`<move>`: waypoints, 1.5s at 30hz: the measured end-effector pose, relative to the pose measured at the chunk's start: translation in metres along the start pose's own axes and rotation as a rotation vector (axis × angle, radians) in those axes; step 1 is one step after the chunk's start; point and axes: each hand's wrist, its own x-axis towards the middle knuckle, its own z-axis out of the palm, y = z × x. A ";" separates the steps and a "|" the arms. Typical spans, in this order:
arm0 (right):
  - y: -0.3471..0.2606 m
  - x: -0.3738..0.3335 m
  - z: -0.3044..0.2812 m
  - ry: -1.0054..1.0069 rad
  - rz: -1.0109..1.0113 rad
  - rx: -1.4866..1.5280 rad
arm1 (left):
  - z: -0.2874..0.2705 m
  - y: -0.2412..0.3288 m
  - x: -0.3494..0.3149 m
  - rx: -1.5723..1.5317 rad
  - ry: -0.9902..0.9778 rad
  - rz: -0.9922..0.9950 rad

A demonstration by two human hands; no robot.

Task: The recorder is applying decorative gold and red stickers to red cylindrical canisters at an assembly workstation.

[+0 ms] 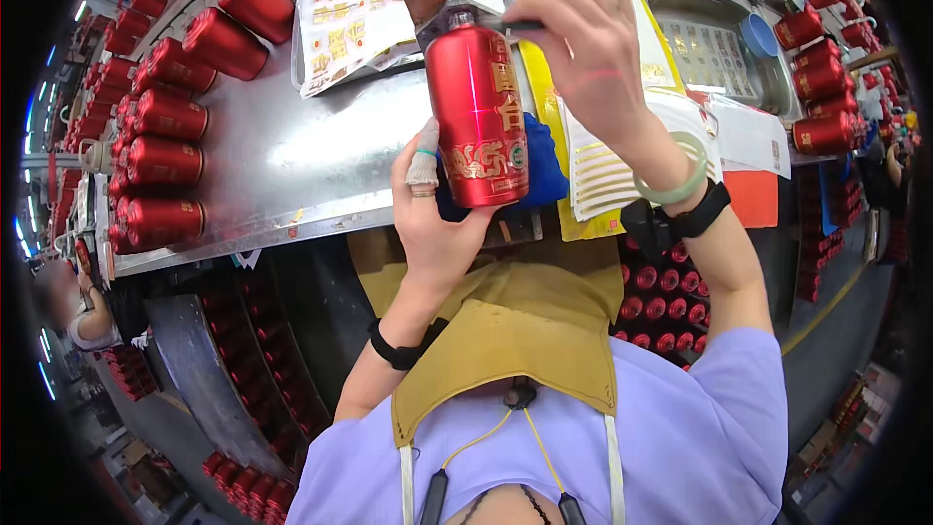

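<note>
A glossy red bottle (465, 107) with gold lettering and a gold pattern near its base stands before me, its narrow neck away from me. My left hand (434, 233) grips it around the lower left side and base; a white wrap covers one finger. Up beside the neck, my right hand (593, 53) is closed on a thin dark handle (526, 26). Its far end meets a dark bracket (449, 16) around the neck, so its kind is unclear. Behind the base lies a blue cloth (546, 163).
Several red bottles (167, 160) line the metal table (282, 170) at left. Gold-printed sticker sheets (340, 15) lie behind the bottle. Right of it sit a yellow board (544, 87), stacked white sheets (607, 175) and a metal basin (680, 5) with a blue bowl (758, 36).
</note>
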 end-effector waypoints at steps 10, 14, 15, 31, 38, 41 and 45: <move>-0.034 -0.035 -0.008 -0.016 0.066 0.214 | -0.007 -0.020 -0.006 0.031 -0.099 0.013; -0.061 -0.073 -0.017 -0.122 -0.099 0.244 | -0.005 -0.022 -0.006 -0.011 -0.131 -0.008; -0.076 -0.083 -0.025 -0.131 -0.257 0.336 | -0.006 -0.020 -0.004 -0.031 -0.142 -0.017; -0.087 -0.086 -0.038 0.151 0.874 0.684 | -0.001 -0.009 -0.014 0.135 0.083 0.377; -0.112 -0.081 -0.027 0.093 0.967 0.802 | 0.004 -0.015 -0.021 0.017 0.126 0.314; -0.117 -0.094 -0.022 0.049 0.982 0.752 | 0.004 -0.019 -0.023 -0.017 0.145 0.292; -0.096 -0.119 -0.021 -0.049 1.071 0.586 | 0.006 -0.019 -0.025 -0.023 0.160 0.241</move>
